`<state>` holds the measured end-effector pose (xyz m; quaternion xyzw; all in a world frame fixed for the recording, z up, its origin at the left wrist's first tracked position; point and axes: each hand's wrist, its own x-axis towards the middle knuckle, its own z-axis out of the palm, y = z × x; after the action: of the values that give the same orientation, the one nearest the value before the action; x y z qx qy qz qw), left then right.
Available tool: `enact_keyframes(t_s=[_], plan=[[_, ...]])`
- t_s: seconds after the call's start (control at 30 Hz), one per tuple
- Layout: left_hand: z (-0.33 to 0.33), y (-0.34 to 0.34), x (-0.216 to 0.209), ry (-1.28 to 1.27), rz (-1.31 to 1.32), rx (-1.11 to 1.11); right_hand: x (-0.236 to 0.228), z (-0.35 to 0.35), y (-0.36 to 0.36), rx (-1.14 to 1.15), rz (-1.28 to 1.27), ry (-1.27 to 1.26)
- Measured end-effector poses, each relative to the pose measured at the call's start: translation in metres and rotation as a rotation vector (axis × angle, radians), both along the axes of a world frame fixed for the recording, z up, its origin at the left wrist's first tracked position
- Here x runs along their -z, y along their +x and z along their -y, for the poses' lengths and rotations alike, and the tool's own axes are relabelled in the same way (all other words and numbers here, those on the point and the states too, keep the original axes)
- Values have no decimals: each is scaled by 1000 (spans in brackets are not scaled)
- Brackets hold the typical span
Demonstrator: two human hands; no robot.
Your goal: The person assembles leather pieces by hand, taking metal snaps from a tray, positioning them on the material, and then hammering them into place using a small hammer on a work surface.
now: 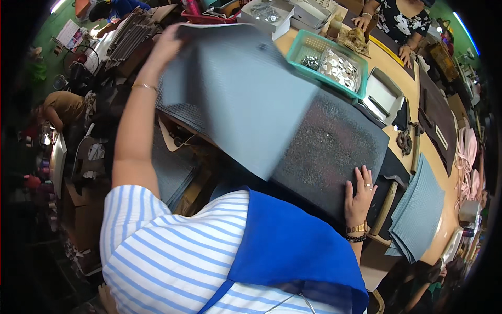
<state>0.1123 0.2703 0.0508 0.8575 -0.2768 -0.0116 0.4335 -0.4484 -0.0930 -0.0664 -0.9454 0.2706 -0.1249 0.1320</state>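
Observation:
My left hand [168, 46], smeared by motion, is raised at the far left and closed on the corner of a large grey textured sheet [246, 99]. The sheet is lifted and bent, its right part blurred over a black, worn, speckled board [324, 152]. On that board's near right corner my right hand [360, 194] lies flat with fingers spread, holding nothing. Just right of it rests a hammer [388, 201] with a wooden handle. More grey textured sheets [418, 209] lie stacked beyond the hammer.
Behind the board stand a green plastic basket [360, 89] with white pieces and metal parts, and a white box lid [384, 97]. A metal tool [416, 146] lies right of them. Across the table, another person's hands [405, 55] rest near a yellow ruler [387, 50].

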Motion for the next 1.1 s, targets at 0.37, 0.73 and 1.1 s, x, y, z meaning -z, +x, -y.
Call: enact_keyframes(t_s=[0.37,0.73,1.1], plan=[[-60,-4,127,846,-30,-401,1,5,2,13,48,43],[-15,-22,118,855,-31,-492,-20,64,-18,66,162,-91],[63,-156,136,758,228,10,35,217,-165,832,-276,-146]])
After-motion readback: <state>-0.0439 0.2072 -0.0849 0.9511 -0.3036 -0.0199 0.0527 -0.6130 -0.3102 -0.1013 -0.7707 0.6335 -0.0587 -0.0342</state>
